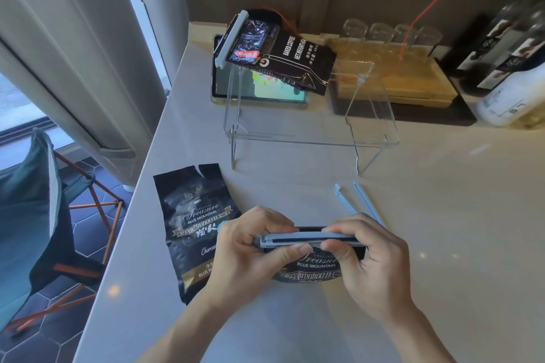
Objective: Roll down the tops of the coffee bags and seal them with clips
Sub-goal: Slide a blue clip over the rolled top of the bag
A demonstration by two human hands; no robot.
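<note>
A: What are we holding?

B: The bag (309,267), between both hands. Our left hand (244,250) pinches the hinge end of the clip (306,238), thumb below the bar and fingers curled over the top. Our right hand (371,259) does the same at the other end, fingertips pressing down on the bar and the thumb underneath.

A: Why both ends at once?

B: We judge the clip is long, so squeezing it at one end alone would leave the other gaping. The rolled top sits inside the clip, right under our fingers, and the two grips keep the roll from springing loose.

A: Is it latched?

B: We cannot tell. The bar looks almost flat on its base, with a dark line of bag showing between them. We think one firm press by the right fingers would finish it.

A: And the rest?

B: A second bag (191,227) lies flat just left of our left hand, its top torn open and unrolled, so it looks unsealed. An open clip (358,202) lies just beyond our right fingers, likely kept close for that bag. Far beyond both hands, a third bag (283,59) with its own clip (231,40) leans on a clear stand (309,138), apparently done.
</note>
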